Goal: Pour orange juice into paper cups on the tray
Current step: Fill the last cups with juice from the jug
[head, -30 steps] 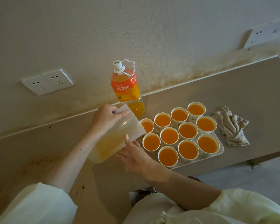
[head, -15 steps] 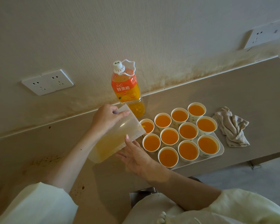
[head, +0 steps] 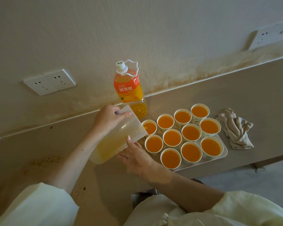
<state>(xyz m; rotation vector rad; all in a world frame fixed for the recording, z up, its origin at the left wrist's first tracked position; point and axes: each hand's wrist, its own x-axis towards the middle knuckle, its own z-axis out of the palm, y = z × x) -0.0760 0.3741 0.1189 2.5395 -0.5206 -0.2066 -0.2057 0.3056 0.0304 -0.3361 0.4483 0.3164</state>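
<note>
Juice [head: 151, 130] has risen in the back-left cup [head: 150, 121].

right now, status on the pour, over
Left hand grips tilted jug, right hand props it. Juice trickling into far-left paper cup. Bottle behind, not blocking.

Left hand [head: 108, 119] grips the tilted jug [head: 114, 142] at its rim — right hand [head: 136, 158] props it just below the grip, its lip over a paper cup [head: 149, 128] beyond.

Counter [head: 235, 88]: tray [head: 225, 150], bottle [head: 129, 88], crumpled cloth [head: 235, 129].
</note>
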